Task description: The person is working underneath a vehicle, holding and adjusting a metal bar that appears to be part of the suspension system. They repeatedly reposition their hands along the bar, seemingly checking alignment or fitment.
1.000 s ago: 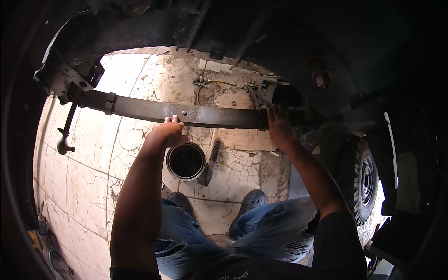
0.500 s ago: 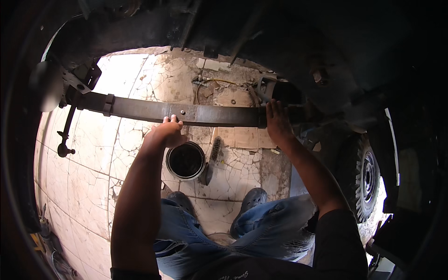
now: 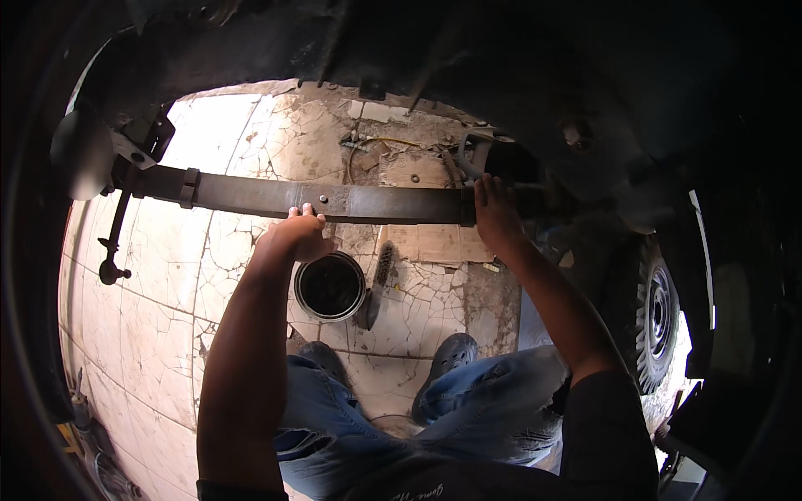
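A long, dark steel leaf spring (image 3: 393, 203) runs across in front of me beneath a vehicle's dark underside. A clamp band (image 3: 190, 189) wraps its left part, and a bolt head (image 3: 323, 199) shows near its middle. My left hand (image 3: 292, 237) is closed on the near edge by that bolt, fingertips on the upper face and thumb hidden. Farther right, my right hand (image 3: 498, 219) lies across the spring beside a second band, its fingers stretched out and its thumb out of sight.
Below the spring, a round metal can (image 3: 330, 286) with dark contents stands on cracked tiles, a brush (image 3: 383, 265) beside it. Flattened cardboard (image 3: 439, 244) lies near. A rod with a ball joint (image 3: 112, 272) hangs at left. A tyred wheel (image 3: 656, 313) stands at right.
Both hands stay in the same places on the spring. The whole view shifts very slightly; nothing else visibly moves.
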Demonstrator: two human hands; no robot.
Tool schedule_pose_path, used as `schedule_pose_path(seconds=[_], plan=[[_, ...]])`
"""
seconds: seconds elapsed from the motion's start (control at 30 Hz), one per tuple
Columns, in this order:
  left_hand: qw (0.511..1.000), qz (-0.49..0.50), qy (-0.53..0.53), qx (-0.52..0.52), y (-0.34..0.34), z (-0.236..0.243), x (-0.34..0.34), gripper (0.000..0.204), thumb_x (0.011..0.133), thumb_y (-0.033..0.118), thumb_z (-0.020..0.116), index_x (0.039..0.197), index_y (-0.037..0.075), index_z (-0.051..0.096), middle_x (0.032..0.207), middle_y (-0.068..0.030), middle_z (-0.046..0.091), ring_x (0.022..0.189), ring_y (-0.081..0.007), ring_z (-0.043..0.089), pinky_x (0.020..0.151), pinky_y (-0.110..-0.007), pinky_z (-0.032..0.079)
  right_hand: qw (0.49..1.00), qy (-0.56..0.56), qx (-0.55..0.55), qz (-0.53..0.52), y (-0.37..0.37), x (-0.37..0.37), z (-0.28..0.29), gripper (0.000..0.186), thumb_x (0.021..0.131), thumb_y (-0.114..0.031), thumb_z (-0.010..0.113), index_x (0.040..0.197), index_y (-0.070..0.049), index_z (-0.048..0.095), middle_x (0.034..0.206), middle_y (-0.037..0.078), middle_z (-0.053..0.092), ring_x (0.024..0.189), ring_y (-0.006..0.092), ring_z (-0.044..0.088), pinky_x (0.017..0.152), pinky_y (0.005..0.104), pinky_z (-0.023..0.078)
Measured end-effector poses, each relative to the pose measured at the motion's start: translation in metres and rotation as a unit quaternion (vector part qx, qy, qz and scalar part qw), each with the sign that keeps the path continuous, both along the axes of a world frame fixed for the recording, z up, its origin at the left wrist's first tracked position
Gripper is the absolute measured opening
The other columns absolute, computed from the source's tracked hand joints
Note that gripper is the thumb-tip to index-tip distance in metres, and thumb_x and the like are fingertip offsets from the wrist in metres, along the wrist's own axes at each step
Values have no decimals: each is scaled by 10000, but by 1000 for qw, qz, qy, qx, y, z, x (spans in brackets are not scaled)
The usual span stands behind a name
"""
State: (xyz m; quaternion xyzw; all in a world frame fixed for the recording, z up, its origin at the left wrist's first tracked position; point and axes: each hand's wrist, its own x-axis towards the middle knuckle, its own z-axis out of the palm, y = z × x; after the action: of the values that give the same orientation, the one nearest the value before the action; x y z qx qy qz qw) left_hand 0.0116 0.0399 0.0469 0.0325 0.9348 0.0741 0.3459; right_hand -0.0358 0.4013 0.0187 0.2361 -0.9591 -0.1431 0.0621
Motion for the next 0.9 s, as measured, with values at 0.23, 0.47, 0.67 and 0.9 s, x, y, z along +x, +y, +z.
schedule_pose_path(seconds=[0.23,0.47,0.67,0.9], plan=[[998,2,28,48,-13,1,8,781,867,455,607,1444,27,302,1524,-250,167,1416,-397,159,1136,-429,256,998,0,60,31,5,26,0,551,867,-99,449,1364,107,331,1441,293,312,1348,424,307,1108,522,252],[1000,23,1,20,-13,-12,3,776,871,481,540,1493,146,220,1574,-112,126,1444,-314,142,1112,-574,222,999,9,16,44,4,33,-7,560,877,-105,437,1381,102,309,1447,293,299,1352,417,302,1110,522,253],[999,4,30,37,-2,-1,-3,807,867,453,597,1461,30,251,1512,-253,208,1401,-409,209,1130,-435,270,999,39,17,8,12,-3,-12,574,868,-99,444,1389,96,300,1444,291,296,1341,412,313,1112,526,242],[997,2,44,60,-19,-3,6,790,872,456,593,1454,26,275,1517,-242,201,1412,-377,197,1131,-413,270,1000,-14,3,3,6,30,-8,615,859,-101,466,1404,101,263,1463,285,272,1356,430,277,1114,531,228]])
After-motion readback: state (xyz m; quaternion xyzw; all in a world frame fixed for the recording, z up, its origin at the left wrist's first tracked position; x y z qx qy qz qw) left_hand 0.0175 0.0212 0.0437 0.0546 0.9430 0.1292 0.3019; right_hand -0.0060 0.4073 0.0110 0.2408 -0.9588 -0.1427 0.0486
